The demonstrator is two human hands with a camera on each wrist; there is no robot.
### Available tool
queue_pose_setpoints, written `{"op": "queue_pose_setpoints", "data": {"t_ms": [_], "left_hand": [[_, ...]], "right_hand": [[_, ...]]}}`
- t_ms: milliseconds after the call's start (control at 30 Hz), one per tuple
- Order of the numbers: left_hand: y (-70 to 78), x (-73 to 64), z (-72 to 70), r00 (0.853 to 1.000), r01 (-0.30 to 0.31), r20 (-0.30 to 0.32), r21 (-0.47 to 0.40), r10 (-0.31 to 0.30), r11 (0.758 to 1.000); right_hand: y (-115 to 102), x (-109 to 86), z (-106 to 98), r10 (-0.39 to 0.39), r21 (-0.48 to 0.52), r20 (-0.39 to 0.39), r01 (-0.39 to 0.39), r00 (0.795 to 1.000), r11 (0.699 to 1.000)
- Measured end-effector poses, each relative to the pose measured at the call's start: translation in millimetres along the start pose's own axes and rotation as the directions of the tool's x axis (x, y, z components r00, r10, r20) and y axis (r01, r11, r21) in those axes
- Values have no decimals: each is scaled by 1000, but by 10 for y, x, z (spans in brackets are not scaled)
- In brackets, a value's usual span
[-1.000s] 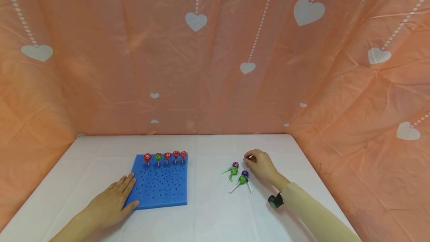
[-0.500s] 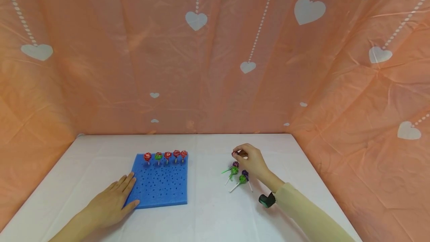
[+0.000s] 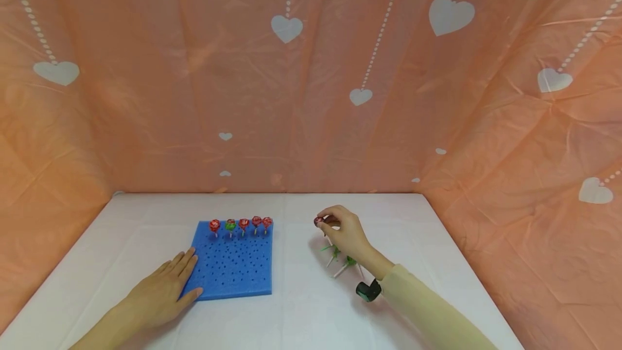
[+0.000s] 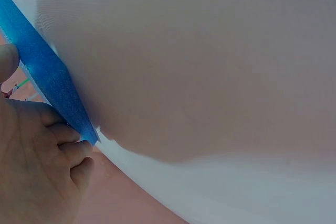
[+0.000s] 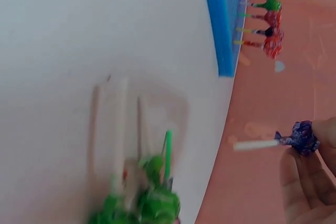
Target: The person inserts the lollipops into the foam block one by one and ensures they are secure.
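Starting at the lower left of the head view, the person's left hand (image 3: 162, 285) lies along the left edge of a blue foam block (image 3: 257, 280), fingers pretty much straight, thumb out over the near corner. The foam's probably very light and squishy, so a flat palm or fingers along the edge seems the right way to steady it; a hard squeeze would likely just dent it.

Near the block's far edge there's a row of five lollipops (image 3: 244, 224) standing up, four reddish and one green. The sticks look snug enough, but I'd guess a sideways bump could tilt one.

Right of center, off the foam, is the held lollipop (image 5: 303, 137), purple-wrapped in the right wrist view. The right hand (image 3: 344, 234) has its head pinched between thumb and fingers, pale stick sticking out free. Likely super light and hard, with a stiff thin stick; the crinkly wrapper may slip or twist a little. Holding the head seems smart, though gripping where wrapper meets stick might give better aim.

Just below that hand, green loose lollipops (image 3: 351, 261) lie on the white table (image 3: 311, 312), partly hidden. Those look like they'd roll easily, so grab heads, not sticks.
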State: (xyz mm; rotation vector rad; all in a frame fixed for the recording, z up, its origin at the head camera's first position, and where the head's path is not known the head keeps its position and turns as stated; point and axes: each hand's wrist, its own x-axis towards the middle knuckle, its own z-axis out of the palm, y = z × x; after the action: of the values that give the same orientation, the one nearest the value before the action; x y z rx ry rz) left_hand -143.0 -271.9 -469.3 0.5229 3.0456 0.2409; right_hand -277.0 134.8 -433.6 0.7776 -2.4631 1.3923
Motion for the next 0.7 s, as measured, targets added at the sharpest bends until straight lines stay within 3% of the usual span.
{"op": "queue_pose_setpoints", "data": {"t_ms": [333, 700], "left_hand": [[18, 12, -19, 1000, 10, 20, -12, -10, 1000], [15, 1, -20, 1000, 10, 13, -15, -10, 1000]], "right_hand": [[-87, 71, 254, -87, 90, 9, 86, 996, 992], [-208, 101, 498, -62, 146, 60, 53, 996, 988]]}}
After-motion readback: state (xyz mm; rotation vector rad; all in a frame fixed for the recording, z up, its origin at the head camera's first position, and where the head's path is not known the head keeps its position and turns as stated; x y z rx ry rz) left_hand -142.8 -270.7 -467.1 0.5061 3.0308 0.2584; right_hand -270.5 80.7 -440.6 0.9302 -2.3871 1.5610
